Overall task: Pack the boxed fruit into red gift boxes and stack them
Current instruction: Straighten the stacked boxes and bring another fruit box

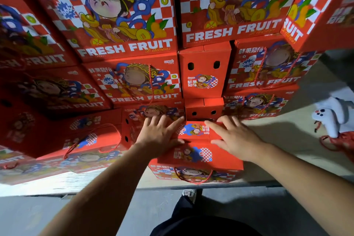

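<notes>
wall of stacked red boxes (132,25) blocks ahead and left, no gaps. open floor (306,113) to right, plush toy (333,115) sits there, maybe more clutter beyond.

I see both hands flat on the gift box (195,154) at centre frame, left hand (159,136) left, right hand (235,138) right; stacked boxes (132,44) fill the frame behind; a plush toy (332,115) lies far right.

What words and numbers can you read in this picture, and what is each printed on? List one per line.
"FRESH FRUIT": front of the red gift boxes
"666": blue burst on those fronts
"GOOD LUCK": top corner of a middle-row box
Script under "FRESH FRUIT": too small to read
Chinese characters on the boxes: not legible enough to quote
</notes>
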Demonstrator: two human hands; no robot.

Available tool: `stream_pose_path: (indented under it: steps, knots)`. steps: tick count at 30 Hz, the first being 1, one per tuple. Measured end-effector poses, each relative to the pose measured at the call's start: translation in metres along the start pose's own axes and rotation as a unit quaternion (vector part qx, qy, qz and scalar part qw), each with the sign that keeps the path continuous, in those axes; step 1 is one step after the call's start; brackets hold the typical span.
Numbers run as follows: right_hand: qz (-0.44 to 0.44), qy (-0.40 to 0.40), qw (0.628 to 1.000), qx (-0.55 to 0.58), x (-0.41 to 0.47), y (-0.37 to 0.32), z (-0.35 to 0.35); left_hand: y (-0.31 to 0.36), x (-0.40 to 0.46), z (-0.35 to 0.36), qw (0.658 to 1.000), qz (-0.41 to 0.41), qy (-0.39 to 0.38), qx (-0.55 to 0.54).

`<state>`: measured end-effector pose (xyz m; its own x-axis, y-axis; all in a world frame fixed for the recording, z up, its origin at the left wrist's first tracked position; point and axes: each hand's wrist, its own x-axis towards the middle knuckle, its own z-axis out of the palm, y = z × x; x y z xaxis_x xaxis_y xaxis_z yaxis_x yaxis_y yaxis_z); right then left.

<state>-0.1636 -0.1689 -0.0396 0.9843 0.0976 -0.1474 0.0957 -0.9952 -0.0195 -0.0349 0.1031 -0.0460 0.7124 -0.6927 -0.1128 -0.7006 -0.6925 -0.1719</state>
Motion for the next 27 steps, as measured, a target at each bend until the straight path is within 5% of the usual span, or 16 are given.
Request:
stream_pose_path:
  steps: [3, 8, 11, 14, 16, 21, 27]
  knots:
    - [0.015, -0.03, 0.999, 0.033, -0.005, -0.004, 0.012, 0.008, -0.013, 0.017, 0.999, -0.008, 0.046, 0.002]
    - [0.053, -0.102, 0.981, 0.154, -0.004, -0.007, 0.005, 0.01, -0.013, 0.009, 0.991, -0.019, 0.011, -0.129]
    - [0.071, -0.023, 0.976, 0.203, -0.015, -0.013, 0.0, 0.011, -0.027, -0.002, 0.951, -0.043, 0.119, -0.283]
    - [0.084, 0.09, 0.966, 0.227, -0.026, -0.026, -0.003, 0.019, -0.045, -0.002, 0.922, -0.072, 0.199, -0.323]
    - [0.074, 0.081, 0.969, 0.223, -0.029, -0.043, -0.001, 0.03, -0.055, 0.001, 0.934, -0.076, 0.181, -0.298]
    - [0.062, -0.016, 0.995, 0.082, -0.032, -0.083, 0.022, 0.057, -0.069, 0.017, 0.985, -0.057, -0.025, -0.16]
    - [0.029, -0.042, 0.993, 0.104, -0.017, -0.099, 0.017, 0.075, -0.061, 0.005, 0.958, 0.034, 0.016, -0.284]
